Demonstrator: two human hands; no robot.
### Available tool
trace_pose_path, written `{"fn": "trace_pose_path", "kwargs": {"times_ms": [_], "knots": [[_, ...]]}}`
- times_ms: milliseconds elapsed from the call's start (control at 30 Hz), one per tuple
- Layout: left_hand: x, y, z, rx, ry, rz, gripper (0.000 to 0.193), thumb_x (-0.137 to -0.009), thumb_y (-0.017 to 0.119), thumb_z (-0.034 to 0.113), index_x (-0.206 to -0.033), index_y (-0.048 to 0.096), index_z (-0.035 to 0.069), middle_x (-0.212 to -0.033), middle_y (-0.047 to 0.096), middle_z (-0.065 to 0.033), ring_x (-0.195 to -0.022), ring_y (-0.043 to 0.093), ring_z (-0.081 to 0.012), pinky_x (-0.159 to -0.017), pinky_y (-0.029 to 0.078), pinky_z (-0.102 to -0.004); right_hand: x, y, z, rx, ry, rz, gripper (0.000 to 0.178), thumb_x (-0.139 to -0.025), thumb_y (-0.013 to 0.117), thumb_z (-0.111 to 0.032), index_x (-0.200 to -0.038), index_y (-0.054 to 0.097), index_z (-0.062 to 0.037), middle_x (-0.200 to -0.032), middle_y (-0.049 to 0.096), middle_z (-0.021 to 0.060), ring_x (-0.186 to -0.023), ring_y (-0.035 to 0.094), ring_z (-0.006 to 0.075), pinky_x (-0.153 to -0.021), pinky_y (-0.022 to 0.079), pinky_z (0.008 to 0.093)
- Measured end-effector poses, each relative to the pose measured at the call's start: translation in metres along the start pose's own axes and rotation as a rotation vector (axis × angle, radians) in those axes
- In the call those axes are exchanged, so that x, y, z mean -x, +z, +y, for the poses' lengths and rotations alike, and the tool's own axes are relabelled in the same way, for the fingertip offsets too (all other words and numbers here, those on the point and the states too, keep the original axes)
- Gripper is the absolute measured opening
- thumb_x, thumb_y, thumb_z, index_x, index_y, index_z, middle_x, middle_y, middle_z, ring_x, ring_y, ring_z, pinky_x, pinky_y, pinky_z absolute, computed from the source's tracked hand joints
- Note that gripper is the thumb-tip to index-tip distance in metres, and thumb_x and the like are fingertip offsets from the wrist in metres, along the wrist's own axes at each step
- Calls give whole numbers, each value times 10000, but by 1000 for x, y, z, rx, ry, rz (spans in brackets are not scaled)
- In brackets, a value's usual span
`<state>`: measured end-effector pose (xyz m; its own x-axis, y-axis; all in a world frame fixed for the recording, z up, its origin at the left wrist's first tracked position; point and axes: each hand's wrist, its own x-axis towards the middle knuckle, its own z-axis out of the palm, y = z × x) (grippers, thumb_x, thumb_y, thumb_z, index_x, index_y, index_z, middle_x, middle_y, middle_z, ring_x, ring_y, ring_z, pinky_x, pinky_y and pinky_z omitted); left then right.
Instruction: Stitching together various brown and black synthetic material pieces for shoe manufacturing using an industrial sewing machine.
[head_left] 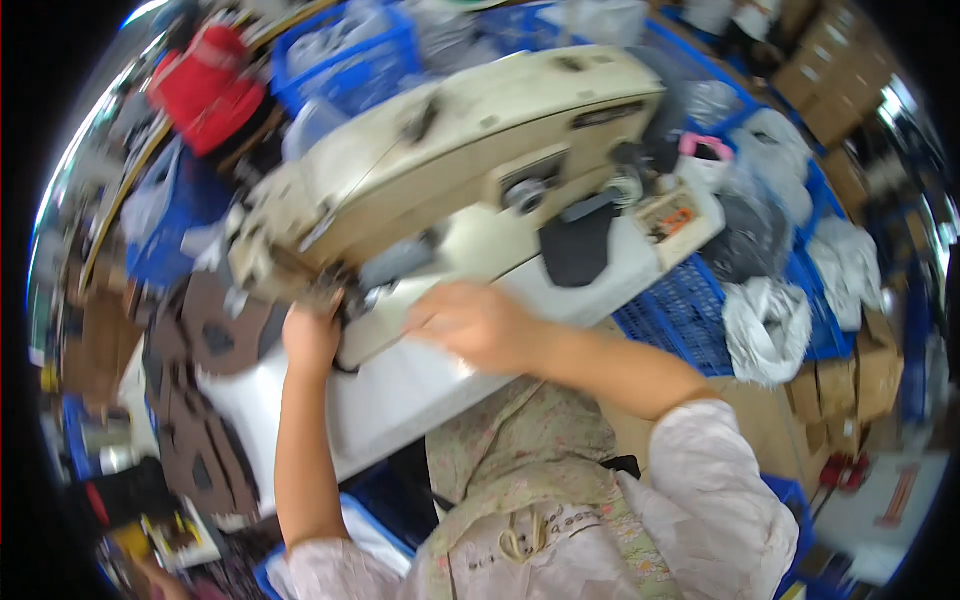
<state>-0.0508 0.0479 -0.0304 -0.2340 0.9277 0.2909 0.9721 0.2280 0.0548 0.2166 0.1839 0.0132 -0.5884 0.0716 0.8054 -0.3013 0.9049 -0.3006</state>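
A cream sewing machine [400, 225] stands across the white worktable [400, 400] in front of me. My left hand [312, 330] is raised at the machine's needle end, its fingers closed around or against dark parts there; whatever they hold is hidden. My right hand [475, 325] hovers by the front of the machine bed, to the right of the left one. It is smeared by motion, its fingers appear bent, and I cannot see anything in them. Brown flat cut pieces [205, 430] with dark patches hang over the table's left end, near my left forearm.
A dark grey rounded piece [578, 250] lies on the table's right part, beside a small cream tray [708, 215]. Blue crates [665, 310] with plastic bags border the right and far sides. A red-topped object [208, 90] is at far left; cardboard boxes [850, 380] stand right.
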Motion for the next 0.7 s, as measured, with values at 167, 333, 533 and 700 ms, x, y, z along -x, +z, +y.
{"fn": "trace_pose_path", "kwargs": {"times_ms": [167,333,533,700], "knots": [[1,5,-3,78,-17,63,309,-756,652,95,-1039,760,158,-868,668,-169,-815,649,-359,-717,513,-466,0,-169,39,726,366,363,301,-968,626,-176,-1244,646,-57,-1211,640,119,-1050,597,214,-881,480,328],[-12,0,5,150,-62,25,288,-785,643,68,-1034,766,146,-904,674,-161,-830,654,-353,-717,512,-450,70,-295,169,763,833,719,560,-1017,508,-415,-1377,527,13,-1362,568,206,-1320,485,251,-1038,405,367],[-5,1,1,150,-74,14,324,-769,646,52,-1054,764,149,-897,673,-145,-828,649,-331,-724,516,-431,63,-268,197,-90,1103,668,625,-1030,456,-481,-1353,519,50,-1349,574,175,-1261,545,264,-1087,395,399],[-5,-3,2,154,-24,54,333,-764,643,44,-1054,766,152,-882,671,-131,-836,646,-314,-719,516,-421,59,-271,211,-1,1081,703,628,-1025,456,-498,-1291,565,60,-1241,635,177,-1167,606,257,-1030,440,366]]}}
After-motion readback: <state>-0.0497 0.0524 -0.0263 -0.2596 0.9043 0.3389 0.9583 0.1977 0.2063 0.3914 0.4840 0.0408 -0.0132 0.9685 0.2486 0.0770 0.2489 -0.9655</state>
